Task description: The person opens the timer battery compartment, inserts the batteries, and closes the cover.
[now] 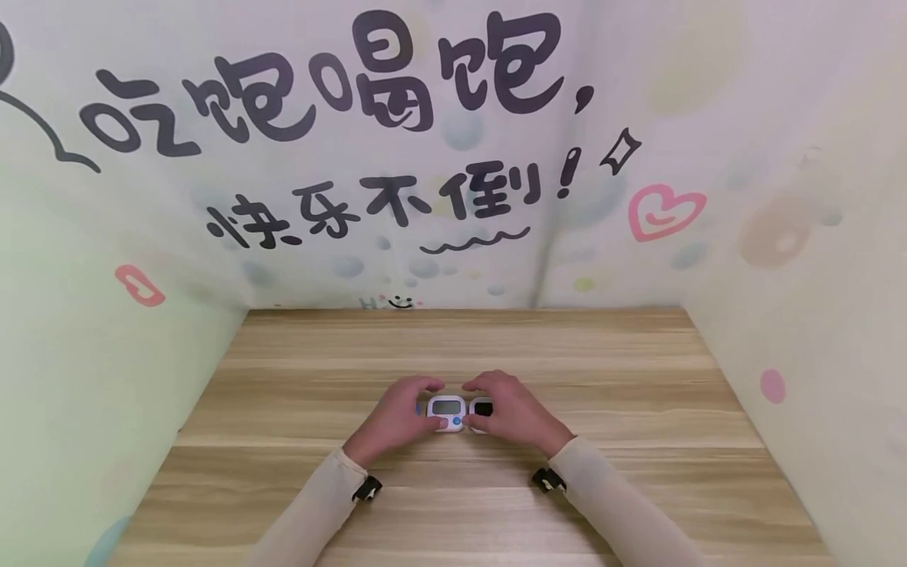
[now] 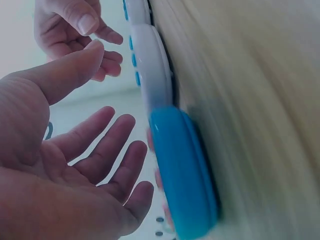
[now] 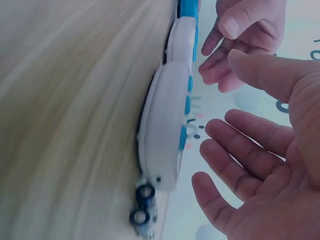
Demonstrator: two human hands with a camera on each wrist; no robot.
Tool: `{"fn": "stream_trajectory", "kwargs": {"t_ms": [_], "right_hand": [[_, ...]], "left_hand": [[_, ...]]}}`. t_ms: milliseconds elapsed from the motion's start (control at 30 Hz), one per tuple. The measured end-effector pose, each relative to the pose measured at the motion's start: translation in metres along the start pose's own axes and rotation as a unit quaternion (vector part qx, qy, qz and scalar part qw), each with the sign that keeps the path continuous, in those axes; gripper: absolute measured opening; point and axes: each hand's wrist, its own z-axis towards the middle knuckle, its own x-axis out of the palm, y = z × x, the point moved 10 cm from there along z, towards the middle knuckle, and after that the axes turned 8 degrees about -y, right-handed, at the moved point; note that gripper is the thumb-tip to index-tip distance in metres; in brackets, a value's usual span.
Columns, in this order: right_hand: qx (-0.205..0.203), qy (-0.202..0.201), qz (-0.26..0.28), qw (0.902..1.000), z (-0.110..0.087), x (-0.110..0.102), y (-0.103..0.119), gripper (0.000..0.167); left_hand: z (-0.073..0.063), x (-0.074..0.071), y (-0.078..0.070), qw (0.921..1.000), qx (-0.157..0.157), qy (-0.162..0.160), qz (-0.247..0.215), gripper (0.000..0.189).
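Note:
In the head view a white digital timer with a grey screen and blue buttons lies on the table between the hands. A second white device with a dark screen sits just right of it, partly covered by my right hand. My left hand hovers over a blue rounded object, mostly hidden in the head view. All three stand in a row. Both hands have relaxed, spread fingers and hold nothing. Past the right device, the right wrist view shows a small wheeled toy.
The wood-grain table meets a printed back wall with large dark characters. Pale walls rise along its left and right edges. A black strap piece shows at each sleeve cuff.

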Motion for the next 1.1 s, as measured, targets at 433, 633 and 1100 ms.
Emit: {"fn": "stream_trajectory", "kwargs": {"t_ms": [433, 633, 1100], "right_hand": [[-0.029, 0.023, -0.028, 0.9989, 0.012, 0.028, 0.012, 0.052], [-0.035, 0.032, -0.052, 0.9975, 0.013, 0.033, 0.012, 0.055], [-0.024, 0.038, -0.045, 0.9980, 0.011, 0.028, 0.014, 0.061]], "left_hand": [[-0.002, -0.001, 0.014, 0.9989, 0.000, 0.016, 0.044, 0.059], [-0.002, 0.003, 0.015, 0.9978, 0.000, 0.036, 0.055, 0.055], [-0.001, 0.001, 0.015, 0.9987, -0.016, 0.037, 0.032, 0.056]]}}
